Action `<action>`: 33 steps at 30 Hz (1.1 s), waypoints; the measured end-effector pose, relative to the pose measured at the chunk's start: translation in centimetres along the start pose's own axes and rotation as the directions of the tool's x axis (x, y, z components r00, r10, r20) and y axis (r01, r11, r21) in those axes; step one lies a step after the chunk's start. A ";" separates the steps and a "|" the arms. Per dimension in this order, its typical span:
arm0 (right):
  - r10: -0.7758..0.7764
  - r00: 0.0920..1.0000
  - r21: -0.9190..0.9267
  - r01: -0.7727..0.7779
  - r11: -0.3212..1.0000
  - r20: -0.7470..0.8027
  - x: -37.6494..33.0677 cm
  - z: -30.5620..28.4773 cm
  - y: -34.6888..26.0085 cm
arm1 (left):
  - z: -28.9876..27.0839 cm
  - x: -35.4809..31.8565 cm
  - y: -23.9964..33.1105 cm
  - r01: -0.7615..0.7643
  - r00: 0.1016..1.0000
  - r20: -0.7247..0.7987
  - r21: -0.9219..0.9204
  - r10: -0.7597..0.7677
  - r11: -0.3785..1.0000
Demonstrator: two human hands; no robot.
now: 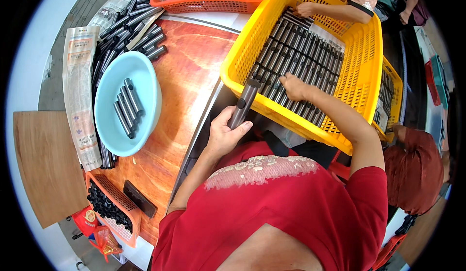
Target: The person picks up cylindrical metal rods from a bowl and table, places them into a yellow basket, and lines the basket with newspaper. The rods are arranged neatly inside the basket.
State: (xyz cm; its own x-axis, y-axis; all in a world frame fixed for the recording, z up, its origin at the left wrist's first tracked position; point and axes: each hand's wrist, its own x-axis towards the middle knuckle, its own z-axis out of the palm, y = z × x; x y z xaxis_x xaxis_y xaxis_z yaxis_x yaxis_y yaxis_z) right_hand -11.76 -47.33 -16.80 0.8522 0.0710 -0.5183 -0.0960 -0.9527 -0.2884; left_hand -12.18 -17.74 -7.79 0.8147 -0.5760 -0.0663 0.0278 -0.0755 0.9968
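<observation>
Two-handed: clasps dark tube (241, 107) by lower end in left hand (227, 134) | holds right hand (294, 87) half-curled at tube rows (297, 57) in yellow basket (291, 122), can't tell if gripping | extends clasped tube up beyond left hand, near basket rim

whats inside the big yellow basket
Rows of dark tubes lie in the yellow basket, with pale paper showing beside them. The right hand and another person's hand reach in. What lies under the tubes is covered.
</observation>
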 end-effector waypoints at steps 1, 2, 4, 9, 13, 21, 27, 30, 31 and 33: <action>-0.047 0.998 -0.100 0.043 0.994 -0.039 0.5 2.5 1.5 | -0.1 0.0 0.0 -0.001 1.000 -0.003 -0.006 0.000 1.000; -0.145 0.987 -0.157 0.133 0.979 -0.071 0.3 3.1 1.8 | -0.3 -0.1 0.0 0.000 1.000 -0.013 -0.011 -0.001 1.000; -0.164 0.983 -0.199 0.145 0.969 -0.086 0.8 4.9 3.3 | -0.5 -0.1 0.4 0.014 1.000 -0.010 -0.032 -0.015 0.999; -0.102 0.994 -0.117 0.098 0.988 -0.035 0.8 5.4 4.2 | -0.5 0.1 0.9 0.096 0.995 0.035 -0.155 -0.091 0.983; -0.203 0.935 -0.007 0.210 0.978 -0.291 -0.6 -2.4 -0.6 | -0.4 -0.1 1.0 0.073 0.997 0.039 -0.144 -0.068 0.987; -0.706 0.364 -0.290 0.726 0.624 -0.607 -8.5 -12.9 -10.6 | -0.4 -0.2 2.2 0.142 0.975 0.200 -0.205 -0.101 0.968; -0.695 0.396 -0.263 0.723 0.639 -0.601 -9.7 -13.2 -11.3 | -1.2 -0.6 2.5 0.339 0.902 0.417 -0.526 -0.111 0.780; -0.649 0.414 -0.221 0.709 0.670 -0.639 -10.4 -12.9 -11.8 | -1.2 -0.8 2.6 0.395 0.878 0.470 -0.596 -0.095 0.699; -0.592 0.483 -0.142 0.686 0.714 -0.645 -10.5 -12.5 -11.8 | -1.3 -0.8 2.9 0.372 0.889 0.439 -0.523 -0.132 0.767; -0.468 0.614 0.019 0.619 0.785 -0.635 -10.9 -11.5 -11.4 | -1.6 -0.9 4.2 0.330 0.910 0.366 -0.353 -0.195 0.875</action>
State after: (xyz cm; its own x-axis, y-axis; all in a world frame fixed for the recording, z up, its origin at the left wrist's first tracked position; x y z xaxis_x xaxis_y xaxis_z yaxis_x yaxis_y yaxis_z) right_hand -14.03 -40.61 1.45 0.8949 0.3021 0.3284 0.4422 -0.6986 -0.5625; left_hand -11.88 -16.28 -3.51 0.5236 -0.8075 -0.2718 0.4979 0.0311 0.8667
